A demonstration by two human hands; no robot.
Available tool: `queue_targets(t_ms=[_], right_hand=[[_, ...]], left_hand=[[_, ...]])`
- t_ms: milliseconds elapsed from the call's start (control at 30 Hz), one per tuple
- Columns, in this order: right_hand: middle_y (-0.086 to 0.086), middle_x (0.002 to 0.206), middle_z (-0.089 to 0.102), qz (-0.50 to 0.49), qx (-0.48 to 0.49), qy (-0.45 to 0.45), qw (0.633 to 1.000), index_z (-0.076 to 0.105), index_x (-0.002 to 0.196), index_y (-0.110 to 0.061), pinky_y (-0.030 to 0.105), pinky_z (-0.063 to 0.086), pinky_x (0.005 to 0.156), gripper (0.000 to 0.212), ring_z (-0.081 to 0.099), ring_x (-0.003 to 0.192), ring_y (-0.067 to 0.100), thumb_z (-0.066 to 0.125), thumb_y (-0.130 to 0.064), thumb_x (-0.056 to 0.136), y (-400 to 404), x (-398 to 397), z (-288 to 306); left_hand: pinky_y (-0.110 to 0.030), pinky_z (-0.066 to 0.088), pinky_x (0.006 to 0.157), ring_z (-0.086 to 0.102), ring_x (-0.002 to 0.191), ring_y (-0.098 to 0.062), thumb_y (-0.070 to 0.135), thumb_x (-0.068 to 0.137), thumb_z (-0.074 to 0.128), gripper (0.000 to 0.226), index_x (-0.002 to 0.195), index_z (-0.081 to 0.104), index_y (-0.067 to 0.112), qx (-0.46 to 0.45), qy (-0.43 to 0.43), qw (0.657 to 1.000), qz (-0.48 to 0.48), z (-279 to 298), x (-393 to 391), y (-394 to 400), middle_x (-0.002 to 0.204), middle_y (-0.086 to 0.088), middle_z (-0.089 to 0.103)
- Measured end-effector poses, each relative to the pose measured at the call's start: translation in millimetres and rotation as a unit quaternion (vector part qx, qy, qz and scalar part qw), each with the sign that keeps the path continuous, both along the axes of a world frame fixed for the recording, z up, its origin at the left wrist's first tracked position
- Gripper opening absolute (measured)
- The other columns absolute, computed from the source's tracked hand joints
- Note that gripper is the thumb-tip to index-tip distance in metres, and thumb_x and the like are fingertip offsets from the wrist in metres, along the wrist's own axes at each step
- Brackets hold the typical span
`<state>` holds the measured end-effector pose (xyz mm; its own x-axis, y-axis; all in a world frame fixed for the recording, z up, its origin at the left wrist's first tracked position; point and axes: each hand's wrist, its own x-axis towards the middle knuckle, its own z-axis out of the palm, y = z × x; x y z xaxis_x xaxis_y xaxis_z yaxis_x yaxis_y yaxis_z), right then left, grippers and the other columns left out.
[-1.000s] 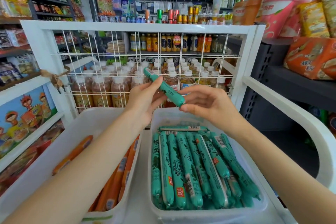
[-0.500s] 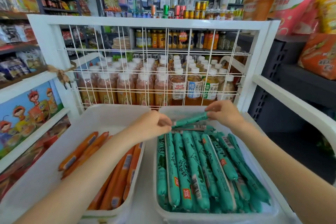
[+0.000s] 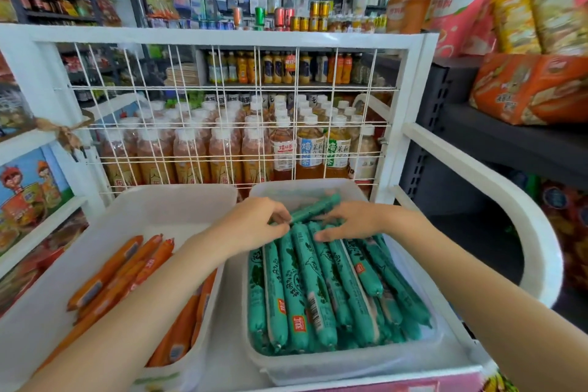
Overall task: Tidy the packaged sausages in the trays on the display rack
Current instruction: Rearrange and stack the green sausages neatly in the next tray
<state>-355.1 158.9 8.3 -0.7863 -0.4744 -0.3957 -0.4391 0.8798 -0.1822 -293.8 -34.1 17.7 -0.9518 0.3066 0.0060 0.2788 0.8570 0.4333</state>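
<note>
Two clear plastic trays sit side by side on the white display rack. The right tray is packed with green packaged sausages lying lengthwise. One green sausage lies crosswise at the far end of that pile. My left hand pinches its left end. My right hand rests flat on the pile beside it, fingers spread, touching the sausages below. The left tray holds orange packaged sausages, partly hidden under my left forearm.
A white wire grid panel stands right behind the trays, with rows of bottled drinks beyond it. The rack's curved white side rail runs along the right. Dark shelves with orange snack packs stand further right.
Both hands came down from chest height, carrying one green sausage from the air onto the far end of the pile in the right tray. My right hand let go and now lies flat on the pile.
</note>
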Motion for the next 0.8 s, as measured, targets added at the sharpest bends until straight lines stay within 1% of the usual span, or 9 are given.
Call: queue_targets(t_ms=[33, 100, 167, 233, 400, 567, 633, 700, 800], right_hand=[[-0.002, 0.119, 0.056, -0.007, -0.021, -0.003, 1.000, 0.056, 0.116, -0.022, 0.024, 0.042, 0.092, 0.052, 0.053, 0.106, 0.011, 0.045, -0.062, 0.085, 0.8, -0.1, 0.0], [-0.003, 0.085, 0.055, -0.017, -0.064, 0.007, 0.998, 0.057, 0.087, -0.021, 0.021, 0.042, 0.069, 0.034, 0.054, 0.079, 0.009, 0.054, -0.055, 0.084, 1.4, 1.9, 0.9], [0.004, 0.095, 0.056, -0.019, -0.099, 0.019, 0.995, 0.058, 0.105, -0.011, 0.026, 0.042, 0.075, 0.046, 0.056, 0.091, 0.020, 0.060, -0.050, 0.082, 3.1, 2.8, 0.5], [-0.002, 0.103, 0.050, -0.012, -0.108, 0.026, 0.994, 0.051, 0.120, -0.010, 0.023, 0.039, 0.081, 0.052, 0.049, 0.097, 0.015, 0.061, -0.046, 0.083, 2.1, 7.0, 2.8], [0.000, 0.111, 0.054, 0.013, -0.054, 0.081, 0.995, 0.053, 0.118, -0.015, 0.033, 0.044, 0.092, 0.047, 0.049, 0.095, 0.013, 0.056, -0.048, 0.085, 1.0, 11.1, 6.3], [-0.002, 0.100, 0.048, 0.012, -0.097, 0.103, 0.990, 0.053, 0.114, -0.011, 0.023, 0.037, 0.076, 0.042, 0.047, 0.091, 0.014, 0.060, -0.041, 0.086, 1.4, 19.7, 16.3], [-0.002, 0.099, 0.048, 0.002, -0.156, 0.105, 0.982, 0.054, 0.106, -0.014, 0.020, 0.038, 0.068, 0.036, 0.048, 0.088, 0.013, 0.065, -0.038, 0.082, 3.6, 23.7, 25.7], [-0.001, 0.102, 0.049, -0.033, -0.251, 0.045, 0.966, 0.056, 0.100, -0.015, 0.018, 0.041, 0.057, 0.032, 0.050, 0.075, 0.012, 0.071, -0.031, 0.078, 7.1, 29.9, 37.9], [0.011, 0.093, 0.054, -0.062, -0.331, 0.019, 0.941, 0.063, 0.088, -0.012, 0.020, 0.042, 0.050, 0.024, 0.049, 0.067, 0.021, 0.076, -0.024, 0.073, 13.8, 37.2, 54.3]], left_hand=[[-0.022, 0.044, 0.093, 0.056, 0.104, -0.007, 0.021, 0.092, 0.053, 0.028, 0.119, 0.059, 0.016, 0.003, 0.002, 1.000, -0.003, 0.7, 1.0, 0.7, 0.118, 0.004, 0.061], [-0.021, 0.044, 0.092, 0.056, 0.102, -0.006, 0.021, 0.092, 0.053, 0.028, 0.118, 0.059, 0.015, 0.013, 0.004, 1.000, -0.007, 1.3, 3.9, 2.0, 0.118, 0.003, 0.062], [-0.018, 0.043, 0.087, 0.055, 0.097, -0.004, 0.020, 0.091, 0.053, 0.027, 0.116, 0.060, 0.015, 0.024, 0.005, 1.000, -0.008, 1.1, 6.9, 2.0, 0.116, 0.003, 0.063], [-0.017, 0.042, 0.085, 0.054, 0.095, -0.004, 0.020, 0.091, 0.054, 0.026, 0.116, 0.061, 0.015, 0.031, 0.008, 0.999, -0.004, 0.9, 9.2, -0.1, 0.115, 0.002, 0.063], [-0.014, 0.040, 0.085, 0.055, 0.099, -0.005, 0.018, 0.091, 0.053, 0.028, 0.118, 0.059, 0.014, 0.035, 0.017, 0.999, -0.005, 0.6, 13.7, -2.0, 0.117, 0.001, 0.062], [-0.013, 0.040, 0.084, 0.052, 0.095, -0.001, 0.020, 0.091, 0.053, 0.027, 0.118, 0.059, 0.016, 0.037, 0.025, 0.999, -0.013, -1.0, 14.9, 1.5, 0.117, 0.003, 0.062], [-0.011, 0.039, 0.082, 0.052, 0.094, -0.001, 0.021, 0.091, 0.053, 0.027, 0.117, 0.060, 0.016, 0.036, 0.034, 0.999, -0.017, -1.6, 14.0, 2.4, 0.115, 0.004, 0.062], [-0.006, 0.039, 0.077, 0.053, 0.093, -0.001, 0.023, 0.092, 0.053, 0.026, 0.115, 0.061, 0.017, 0.048, 0.034, 0.998, -0.023, -0.7, 13.6, 4.2, 0.114, 0.004, 0.063], [-0.022, 0.045, 0.092, 0.055, 0.101, -0.004, 0.033, 0.091, 0.053, 0.027, 0.114, 0.062, 0.022, 0.102, 0.012, 0.994, -0.037, 3.6, 13.3, 9.8, 0.116, 0.008, 0.062]])
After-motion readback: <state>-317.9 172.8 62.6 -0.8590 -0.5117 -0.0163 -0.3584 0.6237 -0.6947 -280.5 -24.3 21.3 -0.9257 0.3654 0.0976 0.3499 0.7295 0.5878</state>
